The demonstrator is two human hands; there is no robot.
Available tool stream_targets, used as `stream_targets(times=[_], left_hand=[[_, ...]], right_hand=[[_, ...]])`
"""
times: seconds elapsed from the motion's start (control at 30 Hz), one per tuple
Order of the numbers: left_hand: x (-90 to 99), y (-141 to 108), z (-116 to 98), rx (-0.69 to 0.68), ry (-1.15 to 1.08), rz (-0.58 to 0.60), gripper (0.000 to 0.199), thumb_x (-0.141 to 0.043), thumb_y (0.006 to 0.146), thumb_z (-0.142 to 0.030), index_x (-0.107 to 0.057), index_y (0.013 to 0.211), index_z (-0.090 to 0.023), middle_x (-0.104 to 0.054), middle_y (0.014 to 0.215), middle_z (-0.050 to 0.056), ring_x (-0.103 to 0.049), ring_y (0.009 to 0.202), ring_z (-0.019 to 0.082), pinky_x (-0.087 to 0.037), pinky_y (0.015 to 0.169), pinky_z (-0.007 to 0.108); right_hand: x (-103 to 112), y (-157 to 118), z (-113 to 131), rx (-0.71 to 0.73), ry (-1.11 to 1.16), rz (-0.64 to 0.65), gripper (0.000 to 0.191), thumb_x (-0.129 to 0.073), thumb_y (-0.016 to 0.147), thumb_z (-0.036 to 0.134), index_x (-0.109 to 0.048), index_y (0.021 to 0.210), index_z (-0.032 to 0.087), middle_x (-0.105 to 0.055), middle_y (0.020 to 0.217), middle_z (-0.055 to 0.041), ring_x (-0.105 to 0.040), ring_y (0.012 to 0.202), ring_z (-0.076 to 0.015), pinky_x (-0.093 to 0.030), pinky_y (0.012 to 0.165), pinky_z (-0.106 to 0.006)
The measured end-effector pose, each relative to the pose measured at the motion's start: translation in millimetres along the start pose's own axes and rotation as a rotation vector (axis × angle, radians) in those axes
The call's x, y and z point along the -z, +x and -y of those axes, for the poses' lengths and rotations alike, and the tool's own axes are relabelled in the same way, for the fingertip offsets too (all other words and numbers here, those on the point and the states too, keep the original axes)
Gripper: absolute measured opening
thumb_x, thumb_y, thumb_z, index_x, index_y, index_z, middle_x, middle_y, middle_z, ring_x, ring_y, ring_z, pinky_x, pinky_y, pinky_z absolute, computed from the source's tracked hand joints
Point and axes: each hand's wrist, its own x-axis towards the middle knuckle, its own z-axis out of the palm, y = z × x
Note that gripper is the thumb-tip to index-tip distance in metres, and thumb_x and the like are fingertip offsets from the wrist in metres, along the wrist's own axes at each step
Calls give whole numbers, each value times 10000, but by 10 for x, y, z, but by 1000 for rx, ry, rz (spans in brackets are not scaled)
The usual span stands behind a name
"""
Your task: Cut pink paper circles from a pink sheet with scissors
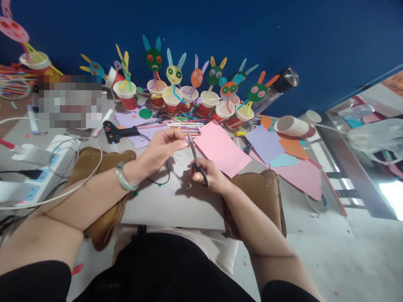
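My right hand (209, 175) is closed around the black handles of a pair of scissors (194, 156), whose blades point up and away from me. Just left of the blades, my left hand (165, 147) pinches a small purplish scrap of paper (187, 143) between thumb and fingers; most of it is hidden. A pink paper sheet (222, 149) lies on the table beside the scissors. Behind my left hand rests a black glue gun (121, 132) with its cord. Thin paper trimmings and small green dots are scattered below my hands.
Paper cups (172, 100) with rabbit-faced paper figures line the blue wall. Purple sheets (265, 142) and other coloured paper lie at right, near tipped cups (291, 126). A power strip (47, 172) with cables stands at left. Brown cushions (256, 197) lie under both forearms.
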Motion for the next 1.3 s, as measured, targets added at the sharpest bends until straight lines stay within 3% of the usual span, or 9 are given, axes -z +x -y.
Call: stream_targets(times=[0.23, 0.47, 0.63, 0.9, 1.3], left_hand=[[10, 3, 14, -6, 10, -8, 174, -765, 700, -236, -606, 693, -166, -590, 644, -32, -500, 560, 76, -362, 542, 233], [-28, 15, -21, 25, -6, -60, 179, -764, 667, -198, -596, 714, -157, -657, 667, -14, -568, 582, 85, -425, 584, 228], [-26, 19, 1, 27, -7, -54, 167, -759, 663, -169, -605, 726, -155, -651, 662, -20, -575, 598, 88, -442, 597, 228], [-5, -3, 24, 42, 14, 47, 115, -732, 725, -197, -626, 719, -153, -667, 699, -2, -617, 684, 113, -467, 670, 252], [-1, 8, 19, 70, 27, 37, 131, -739, 676, -200, -619, 697, -150, -644, 669, -17, -577, 660, 104, -443, 662, 248]], right_hand=[[8, -3, -31, 0, -17, -17, 617, -758, 637, 740, -492, 673, 184, -508, 580, 40, -438, 528, -92, -341, 497, -235], [30, 6, -82, 123, -42, -81, 636, -694, 676, 787, -543, 743, 172, -549, 694, 3, -466, 627, -116, -361, 587, -264], [15, -5, -16, 74, -78, -37, 651, -705, 662, 789, -563, 756, 161, -527, 687, 12, -455, 643, -119, -352, 599, -263], [2, -2, 21, 46, -78, -34, 661, -730, 627, 789, -532, 732, 167, -521, 682, 16, -441, 640, -116, -344, 595, -258], [5, -8, 13, 35, -48, -21, 636, -741, 640, 761, -511, 709, 172, -525, 670, 14, -449, 629, -115, -354, 587, -261]])
